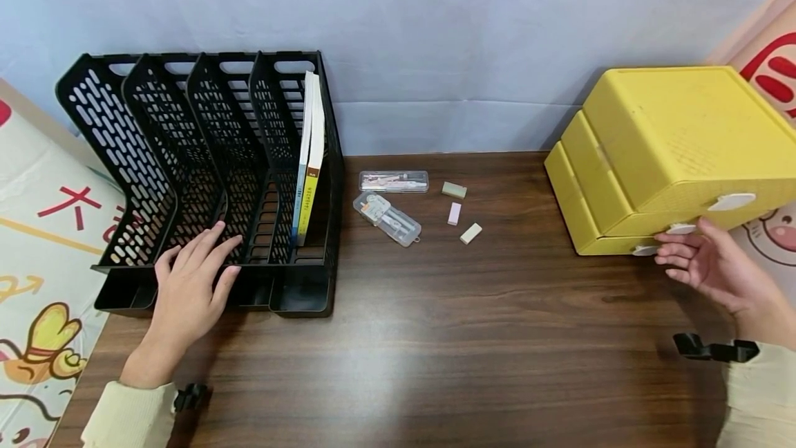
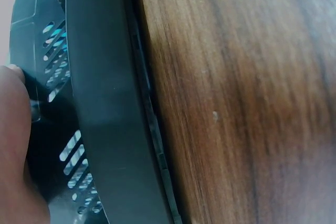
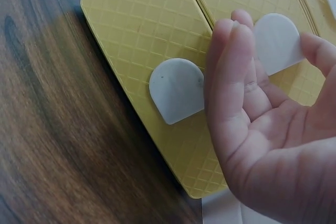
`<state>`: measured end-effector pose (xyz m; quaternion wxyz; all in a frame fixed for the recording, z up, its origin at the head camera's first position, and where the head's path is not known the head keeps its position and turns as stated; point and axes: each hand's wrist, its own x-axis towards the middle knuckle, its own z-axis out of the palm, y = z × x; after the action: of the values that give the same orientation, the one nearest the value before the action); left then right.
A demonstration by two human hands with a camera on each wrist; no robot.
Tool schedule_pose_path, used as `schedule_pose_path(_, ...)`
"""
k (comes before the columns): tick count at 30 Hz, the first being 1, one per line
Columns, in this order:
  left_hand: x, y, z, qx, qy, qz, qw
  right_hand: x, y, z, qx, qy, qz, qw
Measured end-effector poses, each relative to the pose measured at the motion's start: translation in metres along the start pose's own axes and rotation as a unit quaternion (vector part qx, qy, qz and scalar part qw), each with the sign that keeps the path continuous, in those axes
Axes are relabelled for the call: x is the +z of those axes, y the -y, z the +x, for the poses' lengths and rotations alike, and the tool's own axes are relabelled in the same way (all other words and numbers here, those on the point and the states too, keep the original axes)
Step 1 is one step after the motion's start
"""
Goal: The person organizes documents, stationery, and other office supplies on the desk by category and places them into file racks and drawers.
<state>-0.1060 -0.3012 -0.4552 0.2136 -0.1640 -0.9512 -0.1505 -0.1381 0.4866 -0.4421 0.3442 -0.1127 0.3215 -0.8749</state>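
At the right, the thumb and fingers of my right hand (image 1: 709,261) pinch the white handle (image 3: 278,43) of the middle drawer on a yellow three-drawer box (image 1: 703,130). The bottom drawer's white handle (image 3: 176,90) sits just beside those fingers in the right wrist view. All three drawers look closed. On the left, a black file rack (image 1: 329,254) with slotted dividers stands on the table. My left hand (image 1: 189,289) rests over its front edge, fingers spread and reaching into a compartment. In the left wrist view, only part of that hand shows beside the rack's front.
Two thin books (image 1: 309,164) lean in the rack's rightmost compartment. Between rack and box lie two clear plastic cases (image 1: 394,182) with small items inside. Near them are a green eraser (image 1: 454,190), a pink eraser (image 1: 455,213) and a cream eraser (image 1: 470,234). Pale cloth hangs behind the table.
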Motion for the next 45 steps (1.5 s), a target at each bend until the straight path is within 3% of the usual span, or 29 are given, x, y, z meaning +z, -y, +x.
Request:
schedule_pose_path(21, 0.001, 0.000, -0.001, 0.001, -0.001, 0.000, 1.0000, 0.007, 0.003, -0.001, -0.009, -0.039, -0.004, 0.999)
schedule_pose_path(45, 0.000, 0.000, -0.001, -0.006, 0.005, -0.004, 1.0000, 0.021, -0.013, -0.026, 0.009, -0.016, -0.012, 1.000)
